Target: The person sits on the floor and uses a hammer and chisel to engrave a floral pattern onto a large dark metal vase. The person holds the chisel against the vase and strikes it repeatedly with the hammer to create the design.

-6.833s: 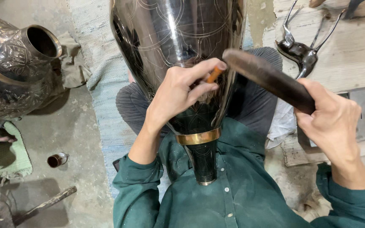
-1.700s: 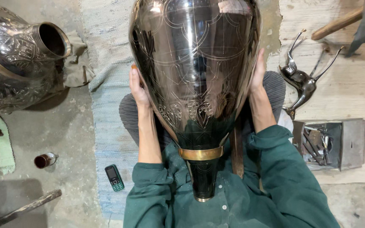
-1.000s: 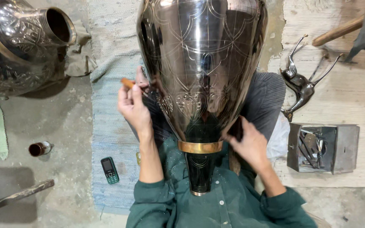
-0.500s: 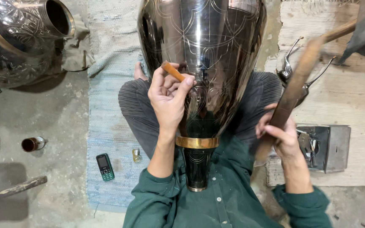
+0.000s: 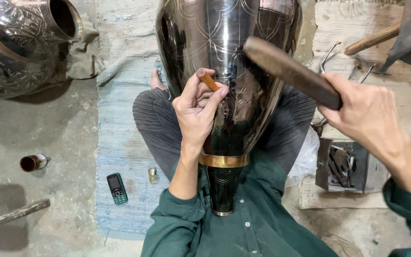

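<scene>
While the dark engraved vase [image 5: 229,71] lies in my lap, neck toward me, my left hand [image 5: 197,112] pinches the chisel [image 5: 208,79] against it — right hand [image 5: 369,114] grips the mallet [image 5: 291,71], raised apart, up-right.

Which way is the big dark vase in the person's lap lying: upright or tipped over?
Tipped over. The vase lies lengthwise across the lap, its narrow brass-banded end against the green shirt.

A bare concrete floor [image 5: 67,123] carries a pale blue woven rug [image 5: 120,109], with a small phone [image 5: 116,188] on the rug's lower left part and a brown cup [image 5: 32,163] left of the rug.
</scene>
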